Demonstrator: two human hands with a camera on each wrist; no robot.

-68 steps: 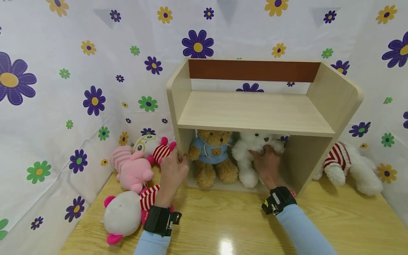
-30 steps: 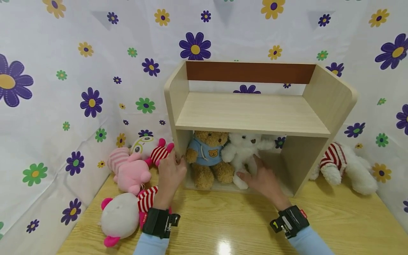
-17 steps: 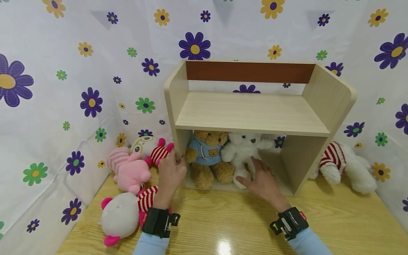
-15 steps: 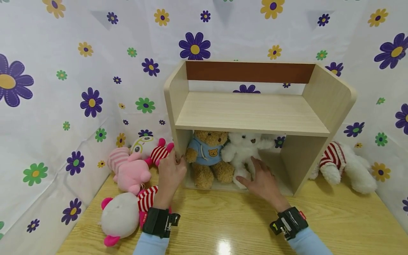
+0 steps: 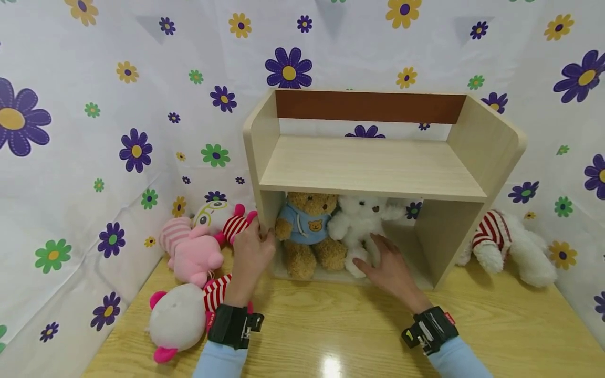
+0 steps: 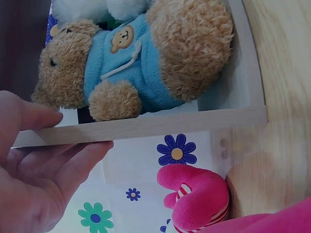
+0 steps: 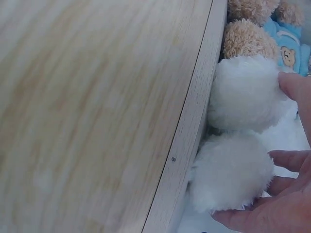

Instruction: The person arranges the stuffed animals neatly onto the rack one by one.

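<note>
A wooden desktop shelf [image 5: 373, 165] stands on the table, with two plush bears seated in its lower compartment. My left hand [image 5: 253, 252] grips the left side panel [image 6: 146, 127], thumb on the inner face and fingers on the outer one. Just inside that panel sits a brown teddy bear [image 5: 302, 257] in a blue hoodie. Beside it leans a white teddy bear [image 5: 356, 223], partly hidden by my right hand [image 5: 394, 270]. That hand spans the white bear's two feet [image 7: 243, 92], thumb against one and fingers curled around the other's far side.
Left of the shelf lie a pink plush toy [image 5: 196, 260], a white-and-pink plush [image 5: 179, 317] face down and another plush in red stripes [image 5: 236, 228]. To the right, a white plush [image 5: 515, 247] in a striped shirt leans behind the side panel. Flowered cloth [image 5: 156, 89] hangs behind.
Compared with 2.3 seconds ago, the white bear sits farther left, against the brown one. My right hand has come down from its chest to its feet. My left hand stays on the panel.
</note>
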